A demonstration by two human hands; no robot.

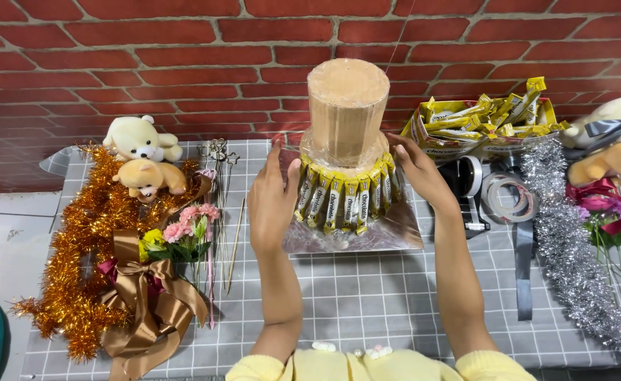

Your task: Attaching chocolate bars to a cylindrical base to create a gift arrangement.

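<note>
A tiered tower (347, 113) stands on a shiny silver base board (395, 233) at the middle of the table. Its upper tier is a tan cylinder wrapped in clear film. Around the lower tier runs a ring of yellow chocolate sachets (344, 201) standing upright. My left hand (271, 201) presses flat against the ring's left side. My right hand (418, 169) rests on the right side of the ring, fingers spread. Both arms reach in from yellow sleeves at the bottom edge.
Gold tinsel (77, 247), a brown ribbon bow (144, 296), small flowers (183, 233), two small plush bears (144, 159) and thin sticks lie at left. At right are a box of yellow sachets (480, 120), tape rolls (504, 194), silver tinsel (571, 261) and more plush toys (610, 152).
</note>
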